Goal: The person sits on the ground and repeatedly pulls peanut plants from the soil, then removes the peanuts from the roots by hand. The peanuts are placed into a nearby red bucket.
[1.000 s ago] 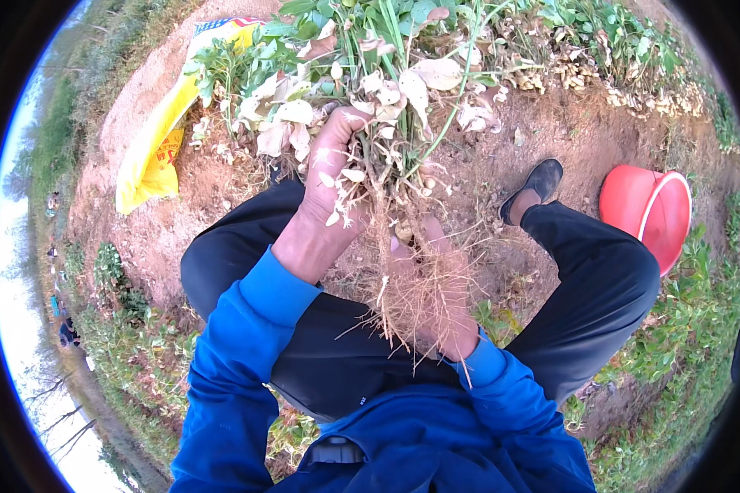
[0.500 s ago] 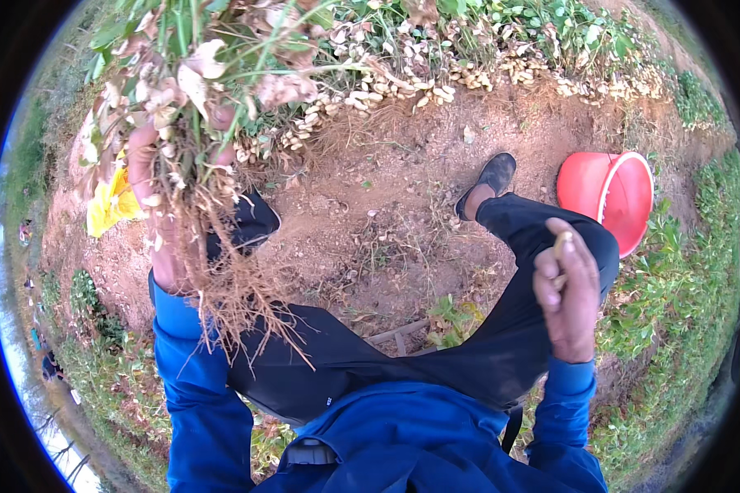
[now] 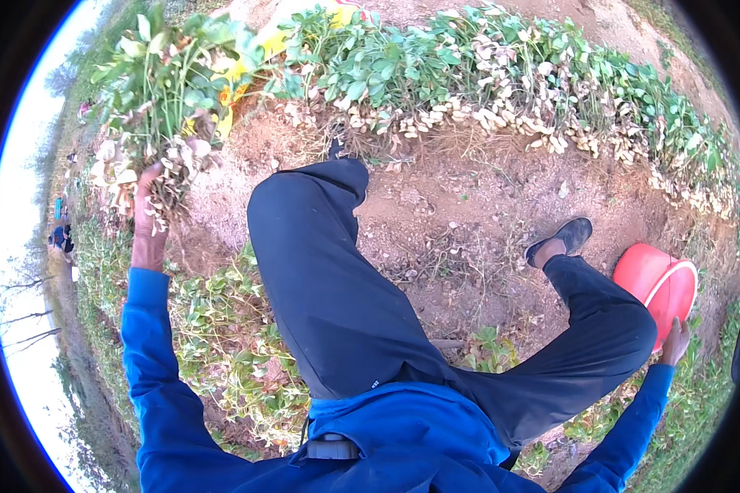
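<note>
At the far left, my left hand (image 3: 145, 226) is closed round the lower stems of a bunch of peanut plants (image 3: 168, 90), held up with its green leaves on top. Dry leaves and pods hang about the fingers, and the roots are mostly hidden. On the right, my right hand (image 3: 676, 343) is at the near rim of a red plastic bucket (image 3: 645, 275) lying tilted with its mouth toward me. The fingers look stretched out toward the mouth, and I make out nothing in them.
A long row of pulled peanut plants (image 3: 485, 74), pods toward me, lies across the far side. Something yellow (image 3: 230, 90) shows behind the held bunch. My legs (image 3: 329, 271) stretch over bare soil (image 3: 436, 201). Green plants (image 3: 238, 345) grow at the left.
My right hand, which held peanut pods over my knee, has moved right and down to the bucket. The bunch in my left hand has gone farther out to the left. The view has shifted.
</note>
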{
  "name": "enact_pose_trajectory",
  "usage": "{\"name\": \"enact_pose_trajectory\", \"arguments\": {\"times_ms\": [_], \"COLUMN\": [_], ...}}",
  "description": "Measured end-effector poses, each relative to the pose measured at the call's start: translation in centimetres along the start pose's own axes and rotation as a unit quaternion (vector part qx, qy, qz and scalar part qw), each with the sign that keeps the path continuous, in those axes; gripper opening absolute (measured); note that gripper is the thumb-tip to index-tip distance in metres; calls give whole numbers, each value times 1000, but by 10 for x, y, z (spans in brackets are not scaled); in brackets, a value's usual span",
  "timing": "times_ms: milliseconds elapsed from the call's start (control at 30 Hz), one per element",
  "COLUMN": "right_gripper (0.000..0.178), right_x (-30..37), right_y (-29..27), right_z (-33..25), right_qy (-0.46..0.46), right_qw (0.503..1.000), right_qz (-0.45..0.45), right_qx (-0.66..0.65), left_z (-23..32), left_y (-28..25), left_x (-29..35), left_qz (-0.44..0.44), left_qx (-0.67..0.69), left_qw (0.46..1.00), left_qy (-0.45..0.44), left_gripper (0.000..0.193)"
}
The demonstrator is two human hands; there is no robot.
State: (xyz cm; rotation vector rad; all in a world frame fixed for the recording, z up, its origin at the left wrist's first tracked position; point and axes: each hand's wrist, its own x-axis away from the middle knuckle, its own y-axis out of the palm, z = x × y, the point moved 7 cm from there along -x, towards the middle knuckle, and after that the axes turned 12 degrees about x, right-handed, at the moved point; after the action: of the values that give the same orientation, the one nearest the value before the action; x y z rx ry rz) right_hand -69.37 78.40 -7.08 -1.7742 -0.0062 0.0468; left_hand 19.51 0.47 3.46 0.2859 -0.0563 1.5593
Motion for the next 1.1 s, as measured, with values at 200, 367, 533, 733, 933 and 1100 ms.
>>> {"name": "enact_pose_trajectory", "arguments": {"times_ms": [200, 367, 533, 733, 933, 1100], "right_gripper": [41, 30, 18, 17, 27, 26], "right_x": [146, 214, 260, 302, 322, 316], "right_y": [-53, -38, 26, 31, 33, 34], "right_z": [-214, -342, -439, -490, -507, -505], "right_qy": [-169, -266, -390, -416, -511, -530], "right_qw": [977, 954, 888, 853, 766, 767], "right_qz": [-49, -112, -242, -313, -374, -343], "right_qx": [-119, -86, -21, 32, 110, 116], "left_z": [-201, -338, -379, -202, -241, -293], "left_y": [-124, -169, -223, 1, 131, 153], "left_x": [-13, -26, -37, -128, -276, -309], "left_qz": [168, 235, -13, 13, -57, -56], "left_qx": [-92, -145, -650, -503, -551, -566], "left_qw": [966, 927, 733, 860, 831, 821], "left_qy": [-174, -252, -202, 87, 41, -41], "left_gripper": [54, 37, 24, 26, 72, 63]}}
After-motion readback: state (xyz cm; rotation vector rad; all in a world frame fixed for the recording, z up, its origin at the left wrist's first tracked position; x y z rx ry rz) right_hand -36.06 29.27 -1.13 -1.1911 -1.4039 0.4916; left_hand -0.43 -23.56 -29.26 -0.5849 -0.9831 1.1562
